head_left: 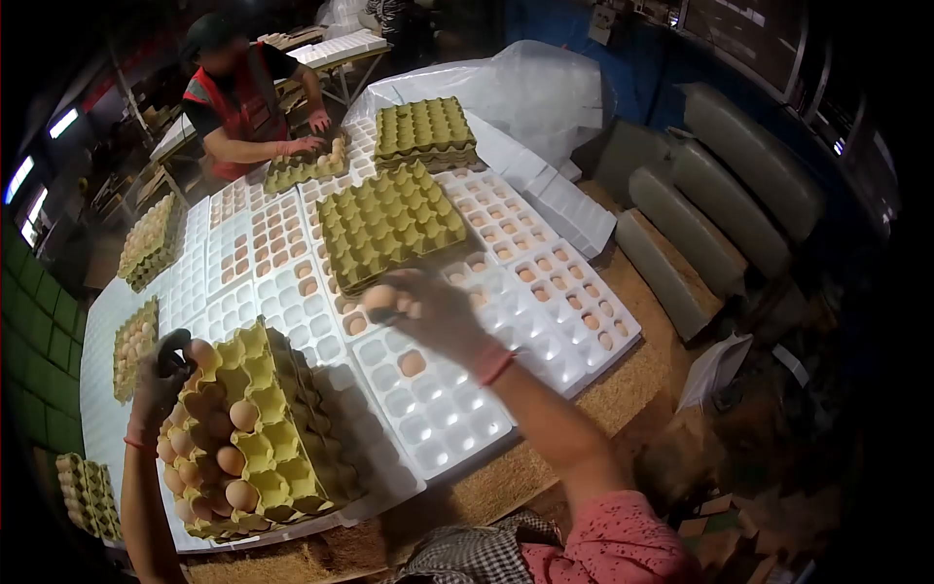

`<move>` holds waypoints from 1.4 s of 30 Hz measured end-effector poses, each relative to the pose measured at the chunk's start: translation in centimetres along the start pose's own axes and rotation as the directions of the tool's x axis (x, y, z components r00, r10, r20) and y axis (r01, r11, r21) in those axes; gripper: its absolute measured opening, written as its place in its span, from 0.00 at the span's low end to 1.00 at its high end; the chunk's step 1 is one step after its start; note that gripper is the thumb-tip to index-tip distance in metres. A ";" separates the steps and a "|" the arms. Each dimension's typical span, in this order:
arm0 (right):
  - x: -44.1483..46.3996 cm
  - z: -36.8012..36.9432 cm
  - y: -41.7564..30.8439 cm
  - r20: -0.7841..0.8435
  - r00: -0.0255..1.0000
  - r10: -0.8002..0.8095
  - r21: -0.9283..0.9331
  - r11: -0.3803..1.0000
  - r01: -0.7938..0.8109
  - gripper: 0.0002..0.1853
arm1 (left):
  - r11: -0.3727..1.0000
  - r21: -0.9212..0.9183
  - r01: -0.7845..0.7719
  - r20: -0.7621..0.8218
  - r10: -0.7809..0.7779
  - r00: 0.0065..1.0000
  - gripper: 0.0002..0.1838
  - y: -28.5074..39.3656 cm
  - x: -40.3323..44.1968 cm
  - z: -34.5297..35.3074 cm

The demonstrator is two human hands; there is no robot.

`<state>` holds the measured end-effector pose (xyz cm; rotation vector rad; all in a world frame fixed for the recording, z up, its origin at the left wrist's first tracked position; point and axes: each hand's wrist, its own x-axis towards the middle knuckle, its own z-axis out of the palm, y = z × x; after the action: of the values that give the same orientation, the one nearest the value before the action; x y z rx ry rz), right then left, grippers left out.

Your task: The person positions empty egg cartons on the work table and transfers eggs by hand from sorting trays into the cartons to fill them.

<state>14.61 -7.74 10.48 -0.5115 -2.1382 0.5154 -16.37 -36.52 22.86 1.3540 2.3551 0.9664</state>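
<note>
My right hand (428,316), slightly blurred, is closed around eggs (380,298) above the white trays, just below a yellow-green carton stack (389,222). At the left, my left hand (161,380) is at the upper left edge of a tall stack of egg cartons (282,428), its dark-tipped fingers against an egg (200,355). Eggs fill the left part of that stack's top carton, while many cups on its right side are bare. One egg (413,363) lies in the white tray (448,417) beneath my right forearm.
Across the table a person (238,107) in a red vest handles eggs over a carton (306,170). Another carton stack (423,128) is at the back. Cartons with eggs (149,238) line the left edge. Grey padded blocks (671,263) stand at the right.
</note>
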 end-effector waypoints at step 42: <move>6.0 15.9 -20.5 0.624 0.623 -0.471 0.200 0.867 0.456 0.20 | 0.679 0.665 -0.312 0.112 0.323 0.940 0.14 -3.7 -6.5 -1.7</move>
<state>-5.23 -24.44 16.39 0.3250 -2.8035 0.4529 -16.24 -44.02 21.00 2.0734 2.6540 0.1277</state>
